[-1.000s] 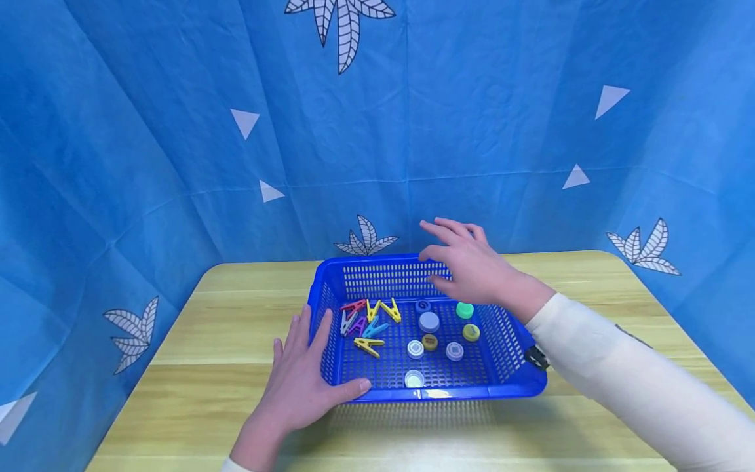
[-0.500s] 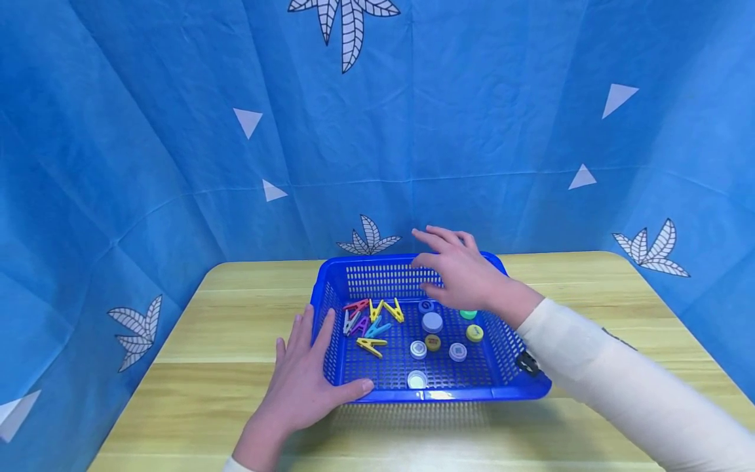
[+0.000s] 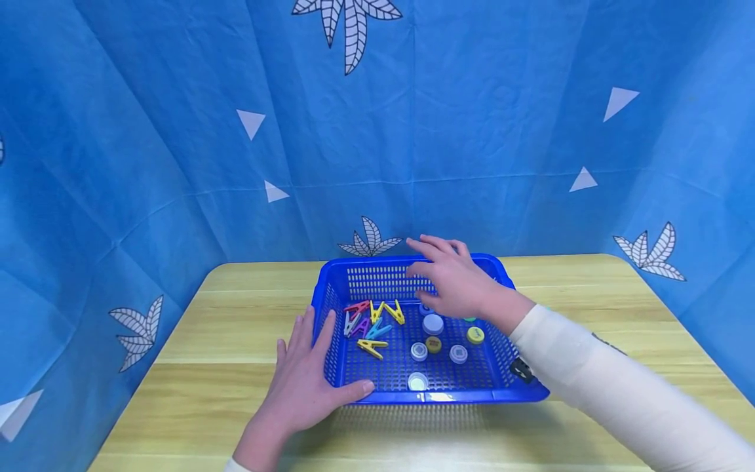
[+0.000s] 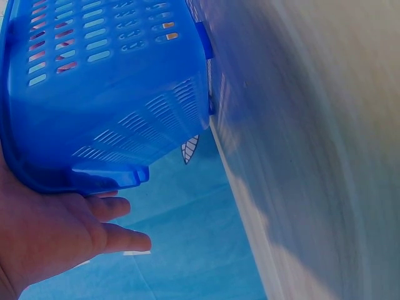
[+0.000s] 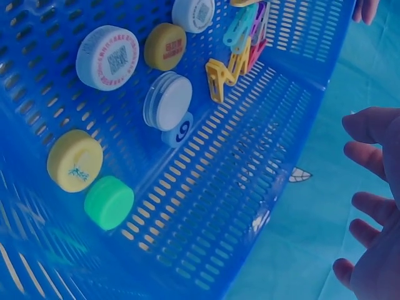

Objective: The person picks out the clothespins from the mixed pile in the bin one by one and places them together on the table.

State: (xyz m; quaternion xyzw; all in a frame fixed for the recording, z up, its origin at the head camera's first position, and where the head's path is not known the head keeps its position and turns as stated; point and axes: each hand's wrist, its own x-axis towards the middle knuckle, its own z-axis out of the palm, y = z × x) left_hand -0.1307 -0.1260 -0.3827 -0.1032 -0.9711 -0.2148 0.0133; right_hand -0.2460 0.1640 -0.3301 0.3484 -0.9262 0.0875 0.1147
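A blue plastic basket [image 3: 460,396] with slotted walls stands on the table. My left hand [image 3: 303,387] lies at its front left corner, fingers straight along the left side and thumb on the front rim; the left wrist view shows that hand [image 4: 56,237] against the rim from outside. Above the back part of the basket, my right hand [image 3: 451,282] hovers with loosely bent, spread fingers and holds nothing. Inside, several clothespins [image 3: 377,329] lie on the left. Several bottle caps [image 3: 433,324] lie on the right, among them a green cap [image 5: 109,202] partly hidden in the head view.
The wooden table [image 3: 200,341] extends around the basket. Behind it hangs a blue curtain [image 3: 472,131] with leaf prints. A small black object [image 3: 522,370] shows beside the right sleeve [image 3: 596,373], near the basket's right wall.
My right hand has drifted left and a little lower over the basket. It now covers more of the green cap. My left hand, the clothespins and the caps keep their places.
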